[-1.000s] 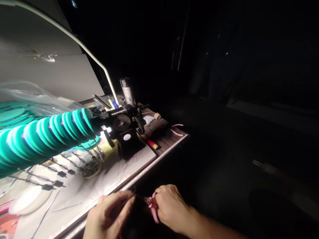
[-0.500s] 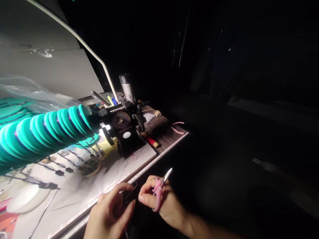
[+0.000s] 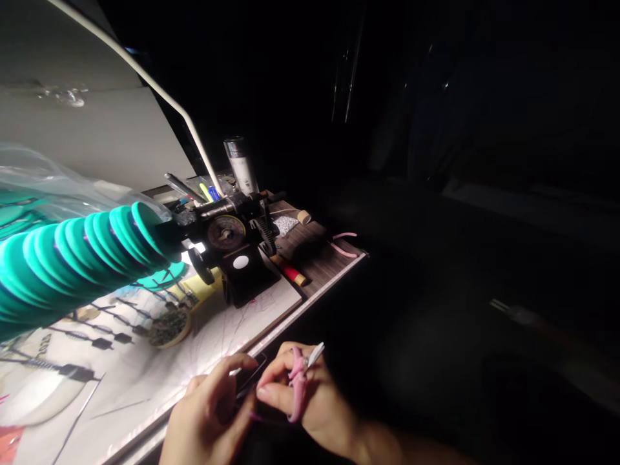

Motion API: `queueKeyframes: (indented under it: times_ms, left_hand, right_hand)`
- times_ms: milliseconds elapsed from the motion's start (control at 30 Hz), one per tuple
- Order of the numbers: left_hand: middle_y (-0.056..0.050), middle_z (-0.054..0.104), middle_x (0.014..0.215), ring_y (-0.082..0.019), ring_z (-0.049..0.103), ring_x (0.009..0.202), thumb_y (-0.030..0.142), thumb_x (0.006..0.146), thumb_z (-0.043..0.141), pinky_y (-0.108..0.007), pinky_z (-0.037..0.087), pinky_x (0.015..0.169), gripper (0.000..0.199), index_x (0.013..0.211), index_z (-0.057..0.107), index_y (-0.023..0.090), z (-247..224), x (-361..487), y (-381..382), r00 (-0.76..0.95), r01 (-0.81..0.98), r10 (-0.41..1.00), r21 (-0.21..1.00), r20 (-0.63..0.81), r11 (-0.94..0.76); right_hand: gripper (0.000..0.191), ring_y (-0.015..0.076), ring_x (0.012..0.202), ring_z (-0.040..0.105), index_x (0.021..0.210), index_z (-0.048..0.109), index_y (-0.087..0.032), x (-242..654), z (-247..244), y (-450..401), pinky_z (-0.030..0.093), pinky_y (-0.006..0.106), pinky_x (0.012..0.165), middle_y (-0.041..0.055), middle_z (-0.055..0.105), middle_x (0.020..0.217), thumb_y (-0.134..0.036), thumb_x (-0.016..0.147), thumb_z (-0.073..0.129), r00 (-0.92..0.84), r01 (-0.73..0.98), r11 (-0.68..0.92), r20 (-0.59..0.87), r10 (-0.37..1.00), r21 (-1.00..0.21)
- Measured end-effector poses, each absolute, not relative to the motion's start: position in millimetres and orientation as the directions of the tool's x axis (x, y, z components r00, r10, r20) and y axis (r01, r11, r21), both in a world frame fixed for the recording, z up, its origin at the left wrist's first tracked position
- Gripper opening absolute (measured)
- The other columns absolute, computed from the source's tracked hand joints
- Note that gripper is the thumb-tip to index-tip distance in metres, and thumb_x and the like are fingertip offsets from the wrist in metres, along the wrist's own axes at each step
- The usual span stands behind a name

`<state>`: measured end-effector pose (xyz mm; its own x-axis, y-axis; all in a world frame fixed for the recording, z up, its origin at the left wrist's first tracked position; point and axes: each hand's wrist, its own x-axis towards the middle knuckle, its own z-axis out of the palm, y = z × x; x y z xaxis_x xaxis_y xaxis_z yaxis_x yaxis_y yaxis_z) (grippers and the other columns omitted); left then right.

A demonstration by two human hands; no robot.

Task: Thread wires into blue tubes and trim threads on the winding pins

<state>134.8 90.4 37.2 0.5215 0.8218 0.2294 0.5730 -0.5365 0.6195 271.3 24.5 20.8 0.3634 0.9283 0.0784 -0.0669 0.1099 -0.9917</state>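
My left hand (image 3: 206, 410) is curled at the table's front edge, thumb and fingers bent around something thin and dark that I cannot make out. A thin wire-like edge (image 3: 261, 363) shows by its index fingertip. Close beside it, my right hand (image 3: 317, 413) has thumb and index fingertip pressed together; anything between them is too small to tell. Pink-handled scissors (image 3: 298, 384) hang on the right hand's fingers, blades pointing up and away. A bit of purple thread (image 3: 255, 417) shows between the hands.
A black machine (image 3: 237, 252) stands on the table, with a row of teal discs (image 3: 92, 252) on its shaft. Nearby are a round bowl (image 3: 186, 334), a red-handled tool (image 3: 293, 272), a spray can (image 3: 241, 169), thin rods (image 3: 77, 420) and a lamp arm (image 3: 140, 64).
My right hand, with the scissors, has moved left, closer to my left hand. Purple thread now shows between them. The view has shifted slightly.
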Motion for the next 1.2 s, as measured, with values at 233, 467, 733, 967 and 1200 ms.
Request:
queueKeyframes:
  times_ms: [233,467,733,967,1200]
  left_hand:
    - [0.004,0.068,0.064,-0.014,0.062,0.057,0.042,0.070,0.065,-0.020,0.049,0.051,0.023,0.089,0.067,0.029,41.3,131.3,100.0,0.642,0.515,0.747,0.627,0.169,-0.585]
    - [0.007,0.070,0.061,-0.010,0.059,0.047,0.040,0.078,0.057,-0.018,0.047,0.047,0.016,0.086,0.067,0.031,37.0,137.6,109.1,0.734,0.384,0.520,0.363,0.438,-0.849]
    - [0.006,0.062,0.048,-0.012,0.051,0.039,0.029,0.085,0.047,-0.025,0.040,0.046,0.020,0.074,0.063,0.024,38.8,154.8,118.9,0.803,0.436,0.389,0.000,0.452,-0.900]
    - [0.005,0.058,0.048,-0.013,0.052,0.040,0.027,0.087,0.042,-0.031,0.034,0.054,0.023,0.077,0.061,0.020,31.9,164.1,123.0,0.801,0.483,0.396,-0.094,0.448,-0.870]
    - [0.003,0.063,0.051,-0.017,0.058,0.046,0.025,0.087,0.038,-0.034,0.034,0.056,0.024,0.083,0.061,0.021,34.6,170.4,117.8,0.823,0.497,0.425,-0.116,0.378,-0.860]
  right_hand:
    - [0.011,0.0070,0.056,0.045,0.059,0.063,-0.016,290.5,12.6,29.0,0.033,0.019,0.050,-0.0036,0.046,0.064,-0.008,0.066,0.060,0.364,0.149,0.091,0.140,0.921,-0.985]
    - [0.014,0.0050,0.055,0.047,0.058,0.057,-0.016,300.3,16.0,24.8,0.033,0.015,0.046,-0.0051,0.050,0.066,-0.004,0.066,0.058,0.283,0.270,0.122,0.200,0.938,-0.955]
    - [0.010,0.0072,0.061,0.054,0.072,0.063,-0.017,312.2,22.3,30.5,0.042,0.016,0.053,-0.0025,0.054,0.073,-0.008,0.071,0.059,0.353,0.327,0.169,0.286,0.891,-0.930]
    - [0.008,0.0077,0.058,0.054,0.076,0.062,-0.019,301.8,-2.5,15.0,0.046,0.020,0.055,0.0019,0.061,0.092,-0.013,0.072,0.059,0.465,0.367,0.203,0.368,0.805,-0.908]
    - [0.017,0.0093,0.059,0.061,0.081,0.067,-0.019,280.2,-11.7,17.1,0.052,0.021,0.061,0.0059,0.051,0.129,-0.017,0.071,0.054,0.367,0.420,0.159,0.327,0.871,-0.893]
